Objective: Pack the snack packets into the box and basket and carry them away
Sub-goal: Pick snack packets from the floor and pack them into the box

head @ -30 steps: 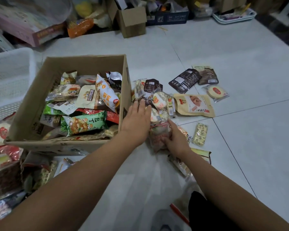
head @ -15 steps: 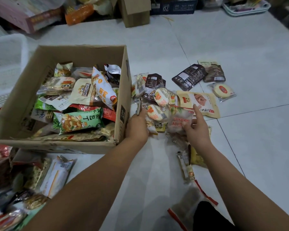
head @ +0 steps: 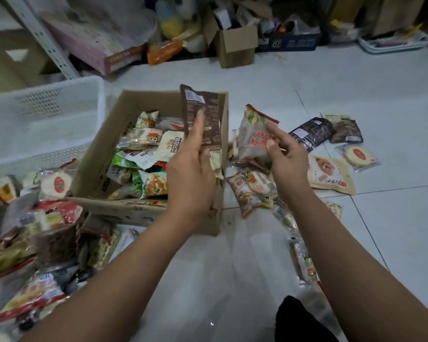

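Observation:
An open cardboard box [head: 101, 154] on the floor holds several snack packets. My left hand [head: 192, 174] holds a dark brown packet [head: 205, 112] upright above the box's right wall. To its right, my right hand [head: 286, 154] pinches a clear packet with red lettering [head: 253, 138], lifted off the floor. More packets [head: 331, 175] lie loose on the tiles to the right of the box. A white plastic basket [head: 42, 124] stands left of the box.
A heap of snack packets [head: 35, 243] lies at the lower left in front of the basket. Small cardboard boxes [head: 235, 45], a pink carton and a tray line the back wall. White tiles stretch to the right.
Both hands have risen from the floor pile, each now holding a packet. The left one has moved over the box's right wall. The camera has tilted up.

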